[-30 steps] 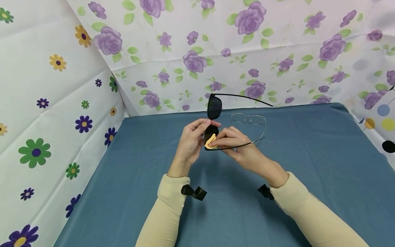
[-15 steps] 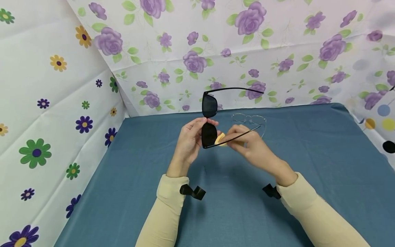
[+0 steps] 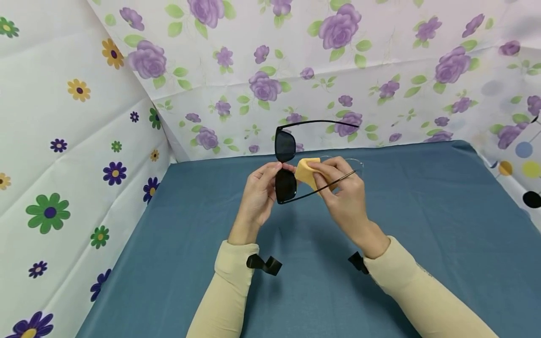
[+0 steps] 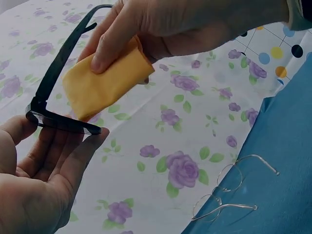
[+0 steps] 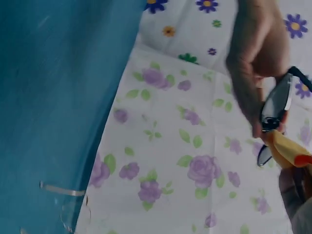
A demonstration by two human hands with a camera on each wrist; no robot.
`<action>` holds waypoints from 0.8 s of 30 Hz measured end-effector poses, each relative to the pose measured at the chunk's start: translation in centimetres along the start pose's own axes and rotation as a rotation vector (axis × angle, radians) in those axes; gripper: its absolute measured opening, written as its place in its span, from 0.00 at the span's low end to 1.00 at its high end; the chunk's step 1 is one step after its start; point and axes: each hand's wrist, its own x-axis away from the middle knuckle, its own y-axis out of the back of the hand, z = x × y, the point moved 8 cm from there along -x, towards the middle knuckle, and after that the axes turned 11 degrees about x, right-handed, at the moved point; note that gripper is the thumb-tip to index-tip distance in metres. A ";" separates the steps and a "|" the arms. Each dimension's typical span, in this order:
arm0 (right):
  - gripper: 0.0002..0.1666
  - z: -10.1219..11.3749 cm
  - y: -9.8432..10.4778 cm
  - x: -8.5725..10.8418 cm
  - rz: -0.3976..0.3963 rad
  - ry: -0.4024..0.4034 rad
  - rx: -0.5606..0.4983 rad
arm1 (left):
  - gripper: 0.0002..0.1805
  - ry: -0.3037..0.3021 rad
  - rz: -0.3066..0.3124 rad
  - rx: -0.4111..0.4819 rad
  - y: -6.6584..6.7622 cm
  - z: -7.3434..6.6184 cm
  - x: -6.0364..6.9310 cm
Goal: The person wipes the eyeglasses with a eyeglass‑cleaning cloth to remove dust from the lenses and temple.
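Observation:
My left hand [image 3: 258,197] pinches black-framed sunglasses [image 3: 286,184] near the bridge, thumb and fingers on either side. The dark lenses stand one above the other, and both temples extend to the right. My right hand [image 3: 348,202] pinches a folded yellow cloth [image 3: 306,171] between thumb and fingers, just right of the bridge. In the left wrist view the cloth [image 4: 100,87] hangs close above the lens; whether it touches, I cannot tell. The lower temple crosses in front of my right hand. Blurring in the right wrist view partly obscures the cloth [image 5: 287,148].
Wire-rimmed eyeglasses [image 4: 230,178] lie unfolded at the back of the blue-covered table [image 3: 203,234], partly hidden behind my right hand in the head view. White flowered cloth [image 3: 236,84] hangs behind and at the left.
The yellow cloth has left the lower lens, moving right and then up beside the bridge with my right hand. The sunglasses have shifted slightly left and turned a little.

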 end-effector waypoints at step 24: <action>0.20 1.2 -4.0 0.8 0.212 0.073 -0.089 | 0.12 -0.013 -0.023 -0.043 0.1 -0.1 0.1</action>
